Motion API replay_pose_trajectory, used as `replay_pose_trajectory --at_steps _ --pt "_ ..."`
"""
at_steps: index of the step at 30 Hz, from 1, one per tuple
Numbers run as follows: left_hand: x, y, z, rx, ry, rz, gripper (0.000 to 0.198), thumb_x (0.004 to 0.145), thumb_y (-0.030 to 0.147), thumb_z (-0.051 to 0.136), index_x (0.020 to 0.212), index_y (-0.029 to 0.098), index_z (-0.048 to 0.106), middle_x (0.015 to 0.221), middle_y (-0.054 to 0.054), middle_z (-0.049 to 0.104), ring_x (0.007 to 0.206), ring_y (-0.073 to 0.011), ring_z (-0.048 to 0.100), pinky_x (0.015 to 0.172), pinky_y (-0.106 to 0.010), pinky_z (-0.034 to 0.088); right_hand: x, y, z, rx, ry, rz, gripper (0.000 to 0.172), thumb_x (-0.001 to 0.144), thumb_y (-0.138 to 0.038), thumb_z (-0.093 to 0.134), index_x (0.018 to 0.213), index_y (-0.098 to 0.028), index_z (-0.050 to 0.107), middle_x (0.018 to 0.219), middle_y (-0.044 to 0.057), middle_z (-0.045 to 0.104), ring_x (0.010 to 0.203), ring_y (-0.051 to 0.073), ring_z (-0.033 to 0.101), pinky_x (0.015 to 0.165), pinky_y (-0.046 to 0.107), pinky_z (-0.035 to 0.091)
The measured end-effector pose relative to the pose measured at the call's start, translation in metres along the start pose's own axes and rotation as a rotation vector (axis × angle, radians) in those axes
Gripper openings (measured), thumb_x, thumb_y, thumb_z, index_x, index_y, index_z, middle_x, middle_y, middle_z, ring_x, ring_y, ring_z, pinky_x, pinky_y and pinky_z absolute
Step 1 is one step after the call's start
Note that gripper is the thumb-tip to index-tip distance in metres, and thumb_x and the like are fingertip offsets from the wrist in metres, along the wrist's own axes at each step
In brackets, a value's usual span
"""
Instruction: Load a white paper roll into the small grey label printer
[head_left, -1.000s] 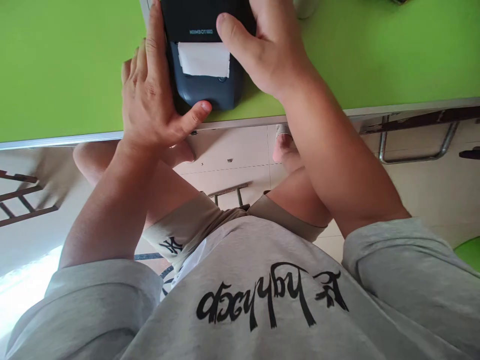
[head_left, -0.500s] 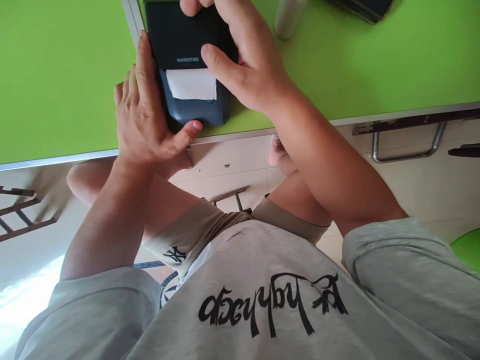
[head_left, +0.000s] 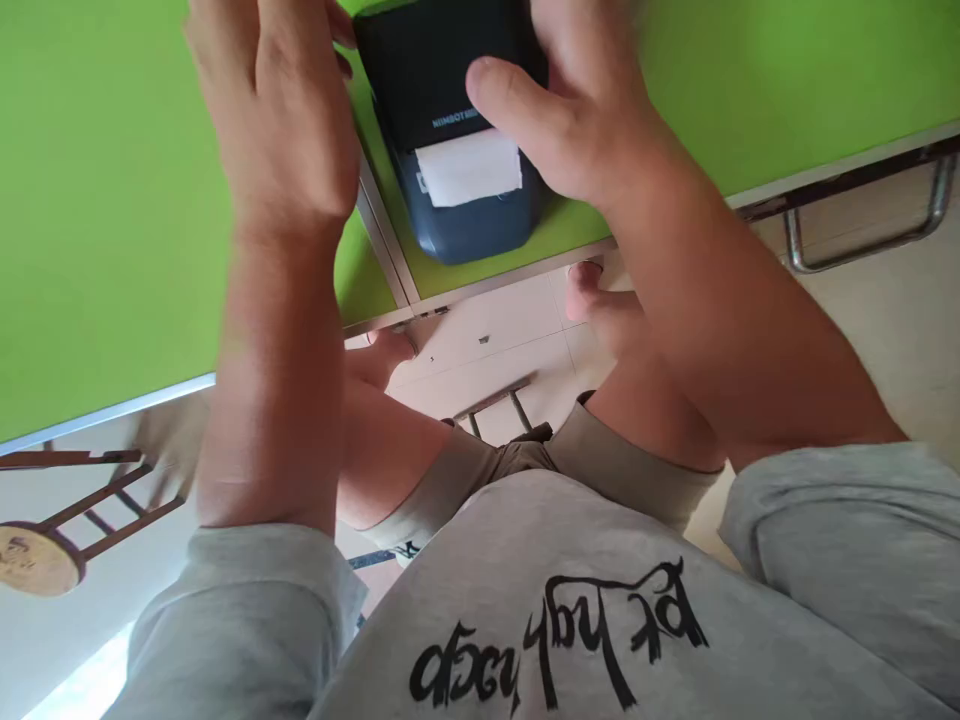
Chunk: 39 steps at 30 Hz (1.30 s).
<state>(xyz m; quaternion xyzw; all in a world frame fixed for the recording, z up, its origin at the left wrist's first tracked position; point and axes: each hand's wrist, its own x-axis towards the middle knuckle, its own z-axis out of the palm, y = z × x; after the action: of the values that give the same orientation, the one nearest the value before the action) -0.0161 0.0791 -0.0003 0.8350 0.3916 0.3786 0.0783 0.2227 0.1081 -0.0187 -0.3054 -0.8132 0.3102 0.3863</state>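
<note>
A dark label printer marked "NIIMBOT" lies on the green table, near its front edge. A blank white paper label sticks out of its slot. My right hand grips the printer's right side, its thumb lying across the black lid; the other fingers are hidden or out of view. My left hand is left of the printer and apart from most of it, slightly blurred. Its fingers run past the top edge, with a few fingertips showing close to the printer's upper left corner, so whether it holds anything is hidden.
A metal seam divides the tabletop just left of the printer. Below the table edge are my legs and a tiled floor. A wooden stool stands at lower left, and a bent metal tube sits under the table at right.
My left hand has left the printer's left side and moved up, partly out of view. The view has shifted, so printer and right hand appear further right; the right thumb remains on the lid.
</note>
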Motion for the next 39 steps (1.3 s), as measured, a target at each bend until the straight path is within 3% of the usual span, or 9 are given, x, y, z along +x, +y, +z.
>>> replay_pose_trajectory --at_steps 2,4,7,13,21,25,31,34,39 --pt "0.008 0.000 0.006 -0.149 0.042 -0.384 0.085 0.097 0.089 0.014 0.110 0.023 0.066 0.097 0.005 0.060 0.094 -0.0117 0.068 0.086 -0.034 0.063 0.000 -0.001 -0.002 0.028 0.015 -0.073 0.053 0.095 -0.045 0.046 0.127 -0.005 0.062 0.124 0.005 0.068 0.118 0.018 0.063 0.111 0.032 0.049" --pt "0.011 0.010 0.008 -0.098 0.032 -0.539 0.050 0.113 0.059 0.032 0.101 0.023 0.065 0.091 0.001 0.053 0.093 -0.0154 0.060 0.091 -0.039 0.057 0.001 -0.004 -0.005 0.021 0.008 -0.148 0.058 0.097 -0.053 0.044 0.126 -0.004 0.060 0.123 0.010 0.067 0.118 0.019 0.062 0.111 0.034 0.050" --pt "0.007 0.023 0.002 -0.086 -0.064 -0.549 0.022 0.108 0.029 0.041 0.097 0.024 0.060 0.084 -0.001 0.047 0.083 -0.0171 0.053 0.082 -0.038 0.050 0.003 -0.017 -0.009 0.041 -0.022 -0.096 0.053 0.096 -0.046 0.048 0.126 -0.003 0.059 0.124 0.013 0.066 0.120 0.020 0.062 0.112 0.036 0.049" --pt "-0.002 0.011 -0.004 -0.184 -0.172 -0.478 0.044 0.106 0.062 0.046 0.115 0.024 0.065 0.111 -0.003 0.069 0.099 -0.0206 0.063 0.091 -0.038 0.053 0.000 -0.041 -0.013 0.217 0.006 0.206 0.026 0.091 -0.024 0.054 0.114 -0.015 0.060 0.120 0.008 0.068 0.113 0.017 0.063 0.106 0.031 0.049" --pt "-0.014 0.024 -0.002 0.008 -0.163 -0.437 0.072 0.106 0.074 0.025 0.129 0.018 0.065 0.118 -0.013 0.072 0.107 -0.0271 0.066 0.098 -0.045 0.052 -0.007 -0.038 -0.002 0.153 0.119 0.146 0.025 0.094 -0.021 0.050 0.115 -0.013 0.061 0.122 0.012 0.070 0.117 0.017 0.064 0.108 0.031 0.048" --pt "-0.021 0.032 -0.005 -0.020 -0.197 -0.409 0.056 0.110 0.058 0.036 0.137 0.014 0.060 0.127 -0.014 0.069 0.116 -0.0262 0.065 0.104 -0.043 0.051 -0.002 -0.037 0.000 0.105 0.138 0.144 0.026 0.086 -0.013 0.047 0.109 -0.015 0.060 0.115 0.009 0.071 0.108 0.016 0.065 0.101 0.029 0.051" --pt "-0.036 0.043 -0.001 -0.080 -0.052 -0.449 0.039 0.108 0.054 0.045 0.122 0.021 0.061 0.115 -0.007 0.069 0.109 -0.0214 0.066 0.096 -0.041 0.055 0.000 -0.041 -0.001 0.037 0.137 0.164 0.025 0.085 -0.011 0.046 0.105 -0.017 0.060 0.113 0.009 0.072 0.108 0.015 0.065 0.102 0.028 0.050" --pt "-0.041 0.051 -0.006 -0.066 -0.069 -0.398 0.050 0.109 0.063 0.037 0.126 0.022 0.062 0.118 -0.008 0.071 0.109 -0.0227 0.068 0.095 -0.042 0.056 0.000 -0.043 0.000 0.065 0.133 0.174 0.024 0.086 -0.013 0.047 0.106 -0.016 0.059 0.115 0.011 0.070 0.109 0.015 0.064 0.103 0.028 0.049" --pt "-0.051 0.061 -0.012 -0.039 -0.295 -0.338 0.095 0.093 0.087 0.043 0.159 0.019 0.039 0.162 -0.022 0.047 0.152 -0.0371 0.046 0.123 -0.052 0.043 0.005 -0.045 0.012 0.020 0.287 0.278 0.021 0.105 -0.031 0.035 0.099 -0.023 0.054 0.105 0.008 0.071 0.102 0.015 0.065 0.098 0.028 0.051"
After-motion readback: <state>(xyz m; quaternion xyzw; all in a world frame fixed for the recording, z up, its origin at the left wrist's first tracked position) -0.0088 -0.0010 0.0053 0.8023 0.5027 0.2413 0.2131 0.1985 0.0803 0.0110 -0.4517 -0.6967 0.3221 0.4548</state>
